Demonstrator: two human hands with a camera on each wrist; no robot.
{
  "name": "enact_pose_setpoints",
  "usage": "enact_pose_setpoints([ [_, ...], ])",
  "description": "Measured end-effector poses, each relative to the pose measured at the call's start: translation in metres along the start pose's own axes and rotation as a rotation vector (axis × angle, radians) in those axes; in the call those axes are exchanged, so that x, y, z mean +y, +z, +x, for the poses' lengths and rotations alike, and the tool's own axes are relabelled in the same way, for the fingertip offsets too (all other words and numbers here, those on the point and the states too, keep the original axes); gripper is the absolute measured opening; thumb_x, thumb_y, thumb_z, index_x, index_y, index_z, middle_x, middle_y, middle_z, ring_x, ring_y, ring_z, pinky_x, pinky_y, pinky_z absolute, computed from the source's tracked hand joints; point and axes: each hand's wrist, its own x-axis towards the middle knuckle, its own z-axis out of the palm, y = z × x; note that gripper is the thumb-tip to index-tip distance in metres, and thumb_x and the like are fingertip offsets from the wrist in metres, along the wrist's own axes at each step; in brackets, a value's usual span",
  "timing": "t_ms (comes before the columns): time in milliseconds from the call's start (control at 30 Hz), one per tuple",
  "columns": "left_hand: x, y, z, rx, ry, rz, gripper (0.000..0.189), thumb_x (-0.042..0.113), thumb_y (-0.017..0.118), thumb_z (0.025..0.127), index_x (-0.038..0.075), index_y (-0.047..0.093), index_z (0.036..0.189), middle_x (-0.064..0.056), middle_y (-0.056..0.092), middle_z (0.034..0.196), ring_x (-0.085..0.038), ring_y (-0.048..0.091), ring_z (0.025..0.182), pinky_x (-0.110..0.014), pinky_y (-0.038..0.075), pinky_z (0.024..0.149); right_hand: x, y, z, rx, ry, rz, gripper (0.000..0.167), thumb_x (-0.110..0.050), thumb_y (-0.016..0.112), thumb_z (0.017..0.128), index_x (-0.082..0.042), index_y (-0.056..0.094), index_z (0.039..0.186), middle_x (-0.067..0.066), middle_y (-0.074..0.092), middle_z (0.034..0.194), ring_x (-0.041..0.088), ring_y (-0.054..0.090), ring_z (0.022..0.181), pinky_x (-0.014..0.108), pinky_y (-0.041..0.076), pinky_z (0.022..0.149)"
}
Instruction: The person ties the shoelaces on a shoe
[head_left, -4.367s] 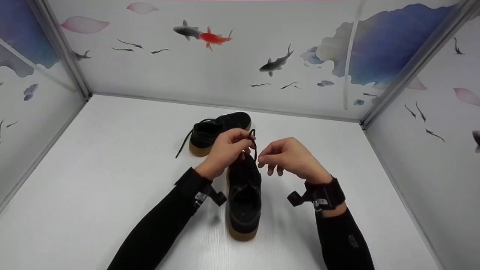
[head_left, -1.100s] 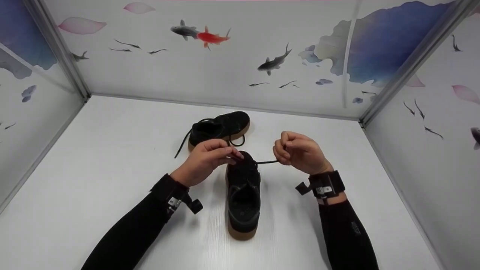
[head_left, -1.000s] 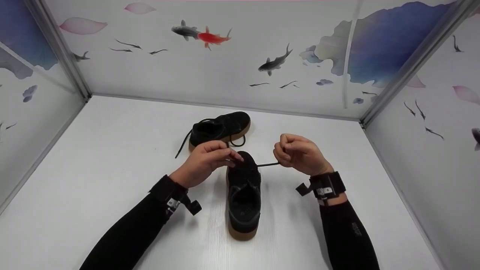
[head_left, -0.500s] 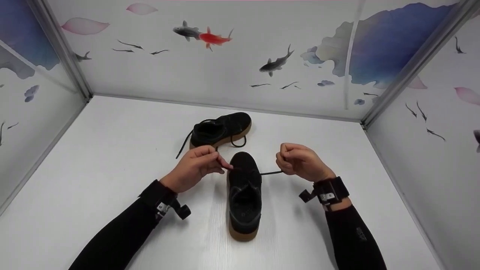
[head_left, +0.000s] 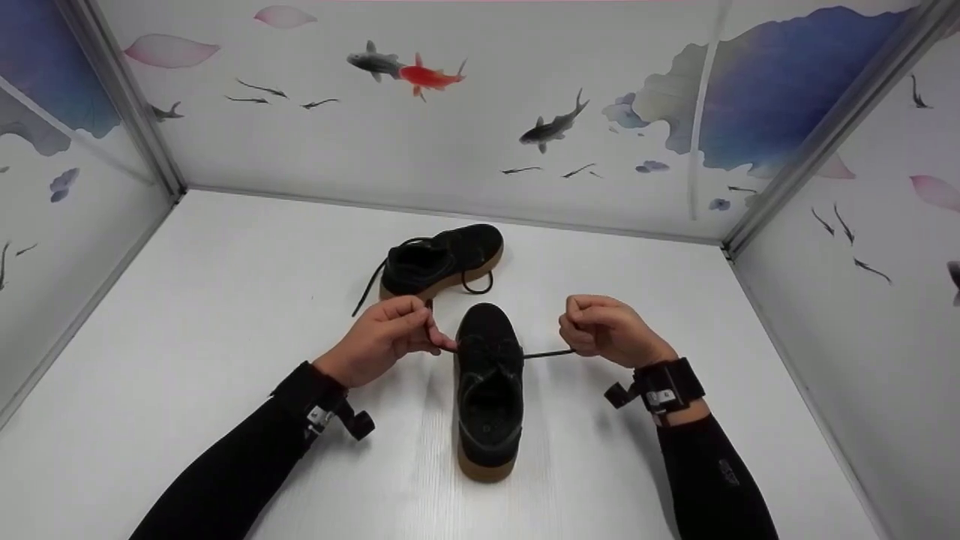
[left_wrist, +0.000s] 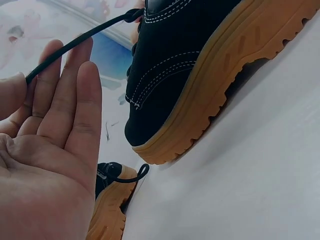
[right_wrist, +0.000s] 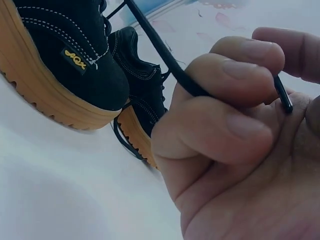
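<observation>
"Shoelace point(head_left: 547, 354) first: where could it go wrong?"

"At the right hand point(head_left: 609, 331), I'd say. On my right-wrist feed its fingers are curled round the black cord, and the tip point(right_wrist: 286, 102) pokes out just past them, over the palm. With so short a tail, a hard tug could pull it free."

"And the left hand point(head_left: 382, 339)?"

"Pinching the other side of the lace by the thumb, other fingers nearly straight. That looks like a light grip to me, so it could slide. Neither hand steadies the near black sneaker point(head_left: 488, 397); it stands upright on its gum sole between them, so an uneven pull could twist it. The far sneaker point(head_left: 442, 262) lies just beyond the left hand, and a careless sweep might knock its heel."

"What's different from about a second ago?"

"Left fingers were over the near sneaker's toe; now they're at its left edge, and I can see the toe. The right hand has come back toward the heel end and slightly outward. The far sneaker hasn't moved. Whether the lace is already knotted, I can't tell."
</observation>
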Motion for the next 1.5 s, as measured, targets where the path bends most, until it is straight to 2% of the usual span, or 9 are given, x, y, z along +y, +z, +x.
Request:
enact_pose_setpoints([
  [100,-0.001,0.000,0.000,0.005,-0.002,-0.002,0.028,0.013,0.048,0.121,0.004,0.069,0.104,-0.013,0.078,0.104,-0.034,0.080,0.112,-0.050,0.061,0.103,0.001,-0.001,-0.001,0.015,0.015,-0.006,0.031,0.001,0.025,0.115,-0.005,0.036,0.086,0.005,0.031,0.074,0.015,0.030,0.063,0.032,0.021,0.056],
  [233,-0.002,0.001,-0.001,0.013,0.000,-0.008,0.027,0.013,0.049,0.120,0.005,0.068,0.102,-0.010,0.077,0.099,-0.032,0.081,0.108,-0.039,0.063,0.095,0.001,-0.003,-0.002,0.034,0.033,-0.012,0.032,0.001,0.026,0.115,-0.006,0.036,0.085,0.003,0.031,0.073,0.014,0.029,0.062,0.032,0.020,0.056],
  [367,-0.002,0.001,-0.002,-0.005,0.011,-0.013,0.025,0.013,0.050,0.120,0.006,0.067,0.103,-0.008,0.074,0.095,-0.032,0.081,0.106,-0.035,0.062,0.089,0.001,-0.007,-0.006,0.047,0.049,-0.013,0.034,0.001,0.027,0.115,-0.008,0.035,0.083,0.000,0.030,0.071,0.013,0.028,0.060,0.032,0.017,0.053],
  [767,-0.002,0.002,0.000,-0.021,-0.023,-0.020,0.023,0.009,0.050,0.118,0.006,0.066,0.101,-0.004,0.074,0.088,-0.024,0.082,0.094,-0.040,0.065,0.090,-0.001,-0.014,-0.014,0.077,0.174,-0.001,0.035,-0.002,0.034,0.115,-0.008,0.035,0.080,-0.003,0.031,0.069,0.009,0.030,0.057,0.029,0.019,0.050],
  [1000,-0.002,0.005,0.001,0.007,-0.025,0.010,0.023,0.006,0.051,0.118,0.006,0.065,0.100,-0.004,0.072,0.081,-0.021,0.081,0.086,-0.036,0.066,0.079,-0.002,-0.015,-0.018,0.125,0.258,-0.039,0.034,-0.005,0.040,0.115,-0.007,0.037,0.081,-0.004,0.033,0.070,0.007,0.034,0.058,0.026,0.022,0.051],
  [1100,-0.003,0.006,0.002,0.001,-0.027,0.022,0.022,0.006,0.052,0.118,0.005,0.065,0.100,-0.004,0.071,0.080,-0.020,0.081,0.085,-0.036,0.066,0.077,-0.003,-0.015,-0.019,0.155,0.296,-0.052,0.033,-0.006,0.043,0.115,-0.008,0.039,0.082,-0.005,0.034,0.069,0.006,0.034,0.057,0.026,0.022,0.052],
  [1233,-0.002,0.006,0.001,-0.003,-0.037,0.036,0.022,0.006,0.052,0.118,0.002,0.063,0.099,-0.004,0.070,0.078,-0.021,0.081,0.083,-0.033,0.066,0.072,-0.005,-0.014,-0.020,0.157,0.317,-0.059,0.034,-0.006,0.044,0.116,-0.007,0.038,0.082,-0.005,0.033,0.070,0.005,0.034,0.057,0.026,0.022,0.051],
  [1400,-0.002,0.008,0.001,0.023,-0.068,0.053,0.021,0.006,0.054,0.117,-0.003,0.062,0.099,-0.004,0.067,0.077,-0.022,0.080,0.080,-0.029,0.062,0.063,-0.004,-0.014,-0.020,0.175,0.336,-0.065,0.036,-0.005,0.045,0.116,-0.008,0.038,0.081,-0.006,0.033,0.069,0.005,0.034,0.056,0.025,0.023,0.051],
  [1500,-0.003,0.013,0.001,0.084,-0.084,0.068,0.020,0.006,0.055,0.116,-0.001,0.064,0.100,-0.004,0.063,0.078,-0.021,0.078,0.078,-0.028,0.060,0.060,-0.002,-0.015,-0.017,0.233,0.320,-0.068,0.038,-0.007,0.048,0.116,-0.009,0.039,0.079,-0.006,0.035,0.069,0.005,0.036,0.057,0.025,0.024,0.054],
])
